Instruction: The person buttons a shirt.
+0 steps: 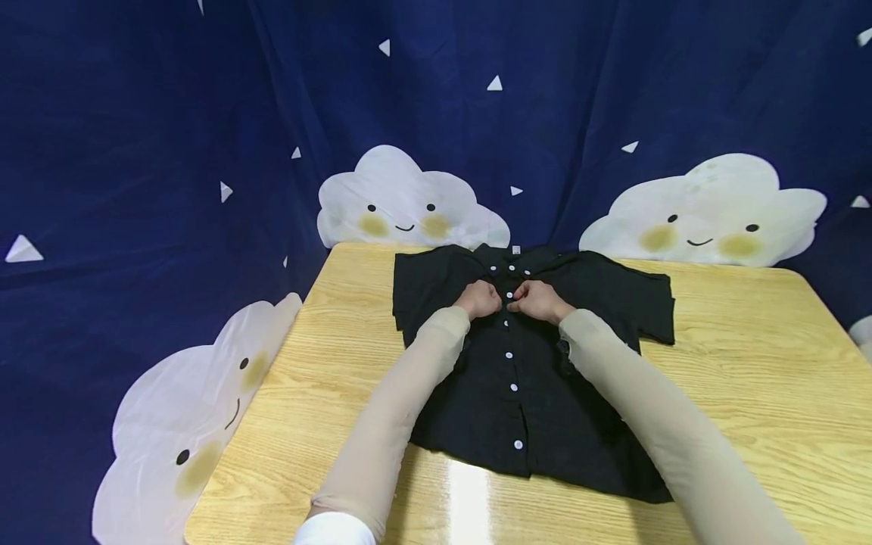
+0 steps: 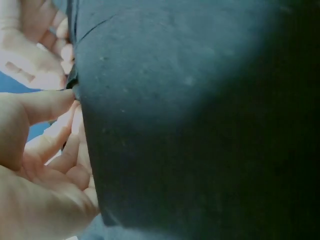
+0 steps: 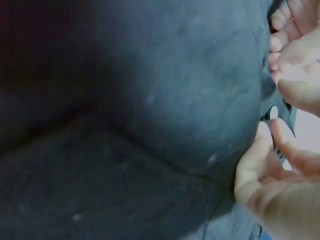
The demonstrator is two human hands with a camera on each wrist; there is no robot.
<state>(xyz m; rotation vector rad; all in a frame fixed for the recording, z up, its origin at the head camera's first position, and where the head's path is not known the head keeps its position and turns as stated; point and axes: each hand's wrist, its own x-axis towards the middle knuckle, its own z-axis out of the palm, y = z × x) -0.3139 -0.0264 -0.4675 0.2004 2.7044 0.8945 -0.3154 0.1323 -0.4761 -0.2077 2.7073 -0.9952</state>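
Observation:
A black short-sleeved shirt (image 1: 470, 393) lies front up, its collar at the far side and a row of white buttons down the middle. My left hand (image 1: 480, 299) is at the upper chest, left of the button row. Its thumb and finger pinch the shirt's front edge, as the left wrist view shows. Facing it, my right hand (image 1: 538, 300) pinches the front with thumb and forefinger. A white button (image 3: 273, 112) shows at the right fingertips. The two hands are close together but apart. Whether the button is in its hole is hidden.
The shirt lies on a light wooden table (image 1: 736, 363), with bare wood at both sides. A dark blue curtain (image 1: 545, 91) with white clouds and triangles hangs behind and at the left. Light reflects off the table's near part.

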